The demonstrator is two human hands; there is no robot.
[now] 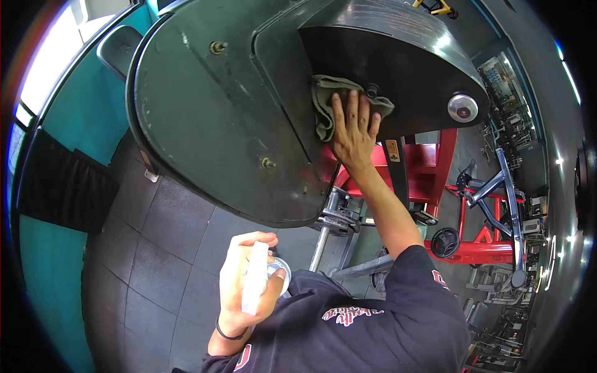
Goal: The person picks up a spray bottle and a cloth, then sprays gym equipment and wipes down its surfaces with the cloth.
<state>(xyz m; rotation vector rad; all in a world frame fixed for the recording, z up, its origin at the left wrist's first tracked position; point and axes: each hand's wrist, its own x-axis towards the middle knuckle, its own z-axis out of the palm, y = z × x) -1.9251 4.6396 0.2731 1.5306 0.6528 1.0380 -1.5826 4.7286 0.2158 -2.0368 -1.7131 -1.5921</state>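
Note:
My right hand (356, 132) presses a folded olive-grey cloth (328, 93) against the dark side panel (410, 81) of a large machine, its fingers laid flat and slightly apart over the fabric. A round bolt (372, 91) sticks out by the cloth's upper edge. Lower down, near my chest, my left hand (235, 280) is closed around what looks like a spray bottle (254, 280), with a white upper part and a clear round part partly hidden by the fingers. Above it spreads the wide greenish-black cover (205, 124) of the machine, with bolts protruding from it.
Red frame parts (426, 168) stand behind the panel. Weight plates (336, 217) on a metal bar sit below the cover. At right is another red and blue gym machine (497, 211). Dark tiles (158, 267) cover the floor beside a teal wall (50, 267).

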